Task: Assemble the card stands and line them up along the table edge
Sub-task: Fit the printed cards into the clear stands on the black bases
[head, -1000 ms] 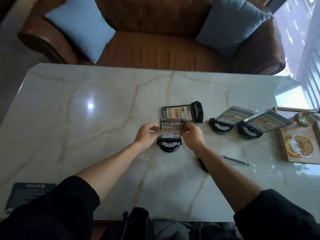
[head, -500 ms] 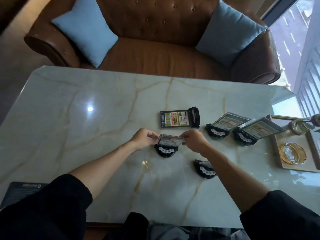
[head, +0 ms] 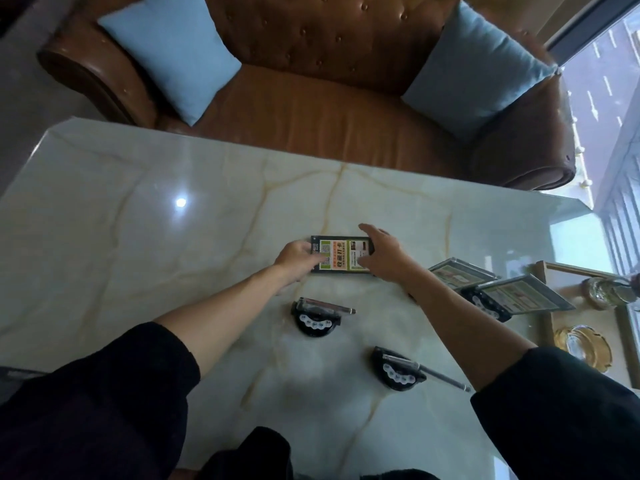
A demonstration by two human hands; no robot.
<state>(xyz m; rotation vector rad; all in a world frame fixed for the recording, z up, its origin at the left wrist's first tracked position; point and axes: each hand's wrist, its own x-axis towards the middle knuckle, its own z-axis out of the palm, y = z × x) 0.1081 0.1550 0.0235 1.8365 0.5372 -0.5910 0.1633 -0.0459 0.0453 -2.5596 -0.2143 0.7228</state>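
Note:
A card stand with a green and orange printed card lies flat on the marble table. My left hand grips its left end. My right hand spans its right end between thumb and fingers and hides the black base there. Nearer to me, an assembled stand sits upright on its black base, its card seen edge-on. Another upright stand is to the right of it, closer to me. Two more assembled stands lean side by side at the right.
A wooden tray at the table's right edge holds a glass ashtray and a glass jar. A brown leather sofa with two blue cushions runs behind the far edge. A dark flat item lies at the left edge.
Both hands let go of the upright stand in the middle and reached farther out to the stand lying flat. The released stand stays upright.

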